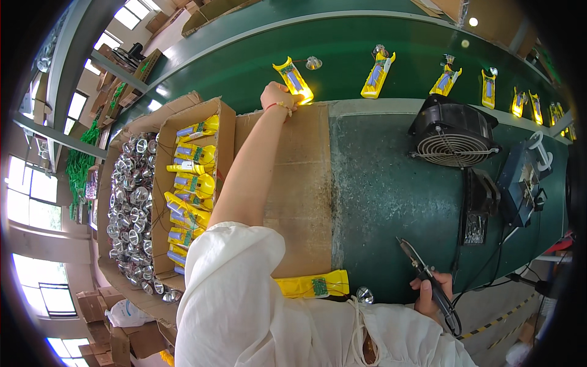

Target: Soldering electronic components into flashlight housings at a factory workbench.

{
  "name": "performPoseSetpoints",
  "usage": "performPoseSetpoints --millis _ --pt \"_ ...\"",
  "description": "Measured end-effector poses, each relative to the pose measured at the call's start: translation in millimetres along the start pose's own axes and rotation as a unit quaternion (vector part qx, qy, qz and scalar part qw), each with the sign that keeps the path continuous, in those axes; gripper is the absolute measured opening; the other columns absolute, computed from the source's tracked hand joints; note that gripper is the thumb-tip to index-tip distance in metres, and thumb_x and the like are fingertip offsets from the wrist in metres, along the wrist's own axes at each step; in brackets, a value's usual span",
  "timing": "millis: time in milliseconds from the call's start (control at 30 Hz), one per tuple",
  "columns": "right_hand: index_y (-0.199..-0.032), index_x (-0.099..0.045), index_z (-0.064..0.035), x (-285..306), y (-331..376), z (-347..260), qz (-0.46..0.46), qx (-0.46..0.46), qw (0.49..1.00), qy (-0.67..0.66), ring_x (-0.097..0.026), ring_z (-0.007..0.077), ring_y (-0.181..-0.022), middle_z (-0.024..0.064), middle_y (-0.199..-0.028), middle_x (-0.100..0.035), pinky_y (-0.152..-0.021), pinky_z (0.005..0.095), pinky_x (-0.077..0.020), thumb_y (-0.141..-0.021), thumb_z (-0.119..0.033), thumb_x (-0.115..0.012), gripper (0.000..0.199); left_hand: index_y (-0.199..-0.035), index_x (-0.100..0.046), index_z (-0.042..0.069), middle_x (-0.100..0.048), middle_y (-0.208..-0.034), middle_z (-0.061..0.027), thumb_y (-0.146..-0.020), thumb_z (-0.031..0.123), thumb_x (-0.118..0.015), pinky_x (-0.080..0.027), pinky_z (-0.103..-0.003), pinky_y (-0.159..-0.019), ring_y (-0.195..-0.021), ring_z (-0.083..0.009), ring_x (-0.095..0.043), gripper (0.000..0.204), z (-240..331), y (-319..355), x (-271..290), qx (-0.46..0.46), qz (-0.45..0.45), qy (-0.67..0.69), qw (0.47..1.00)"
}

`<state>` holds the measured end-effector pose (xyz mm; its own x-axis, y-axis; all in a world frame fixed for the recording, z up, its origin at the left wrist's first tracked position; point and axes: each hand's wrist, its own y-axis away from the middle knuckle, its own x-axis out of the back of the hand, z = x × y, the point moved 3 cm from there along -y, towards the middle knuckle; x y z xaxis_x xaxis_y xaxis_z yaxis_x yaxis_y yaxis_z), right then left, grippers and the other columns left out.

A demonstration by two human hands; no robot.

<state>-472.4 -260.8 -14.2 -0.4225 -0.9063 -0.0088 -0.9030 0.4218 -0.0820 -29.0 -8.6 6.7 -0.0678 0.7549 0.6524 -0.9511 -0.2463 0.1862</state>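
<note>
At the far side of the bench my left hand point(279, 96) reaches out, its fingers closed at the near end of a yellow flashlight housing point(292, 76). That housing lies on the green conveyor belt, with a blue cell inside and a bright glow at its near end. A silver reflector point(313, 63) sits beside it on a wire. Near the front edge, my right hand point(433, 293) is wrapped round a soldering iron point(428, 273), tip pointing up and left. Close to my body lies another yellow housing point(312, 285) with a green circuit board, and a loose reflector point(365, 295) beside it.
Several more yellow housings point(379, 74) line the conveyor belt point(238, 58) to the right. A black fan point(454, 131) and a soldering station point(520, 183) occupy the bench's right. At left, cardboard boxes hold several yellow housings point(194, 183) and many silver reflectors point(131, 214).
</note>
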Motion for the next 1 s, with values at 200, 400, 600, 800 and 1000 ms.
performPoseSetpoints --millis 200,400,600,800,1000 --pt "-0.097 -0.041 0.0015 -8 -7 -2 -0.005 0.018 1.000 0.002 -0.053 0.0147 -0.064 0.0124 -0.071 -0.057 -0.063 0.0276 -0.0448 -0.084 -0.011 -0.051 0.021 -0.090 -0.060 0.000 -0.060 -0.076 -0.0037 -0.067 0.019 -0.076 -0.046 -0.023 -0.057 -0.066 -0.0086 -0.054 0.033 -4 32 46 -0.244 0.077 0.045 0.966" --pt "-0.092 -0.043 0.0036 -6 -17 1 0.028 0.091 0.995 -0.013 -0.054 0.0158 -0.057 0.0116 -0.065 -0.054 -0.057 0.0277 -0.0467 -0.083 -0.010 -0.052 0.019 -0.109 -0.056 0.002 -0.059 -0.096 -0.0044 -0.074 0.013 -0.066 -0.044 -0.023 -0.077 -0.086 -0.0110 -0.055 0.038 -2 251 114 -0.198 -0.201 0.156 0.946" --pt "-0.090 -0.044 0.0033 -7 -15 -6 0.018 0.090 0.996 -0.006 -0.054 0.0148 -0.054 0.0107 -0.063 -0.055 -0.053 0.0239 -0.0452 -0.084 -0.012 -0.053 0.018 -0.115 -0.051 0.004 -0.051 -0.112 -0.0123 -0.067 0.004 -0.064 -0.040 -0.033 -0.088 -0.104 -0.0259 -0.049 0.050 -113 351 105 -0.312 -0.210 -0.130 0.918" --pt "-0.089 -0.045 0.0030 -10 -2 -16 0.029 0.084 0.996 0.000 -0.054 0.0139 -0.053 0.0093 -0.061 -0.056 -0.051 0.0222 -0.0437 -0.084 -0.013 -0.054 0.019 -0.116 -0.049 0.005 -0.048 -0.111 -0.0143 -0.062 0.001 -0.064 -0.039 -0.039 -0.086 -0.105 -0.0320 -0.045 0.056 -122 335 78 -0.367 -0.150 -0.146 0.906" --pt "-0.090 -0.046 0.0036 -11 13 -17 0.010 0.102 0.994 0.039 -0.054 0.0142 -0.054 0.0097 -0.062 -0.056 -0.053 0.0244 -0.0440 -0.084 -0.012 -0.052 0.018 -0.110 -0.055 0.005 -0.052 -0.109 -0.0132 -0.065 0.010 -0.071 -0.040 -0.040 -0.085 -0.100 -0.0323 -0.050 0.049 -113 350 106 -0.409 -0.027 -0.137 0.902"
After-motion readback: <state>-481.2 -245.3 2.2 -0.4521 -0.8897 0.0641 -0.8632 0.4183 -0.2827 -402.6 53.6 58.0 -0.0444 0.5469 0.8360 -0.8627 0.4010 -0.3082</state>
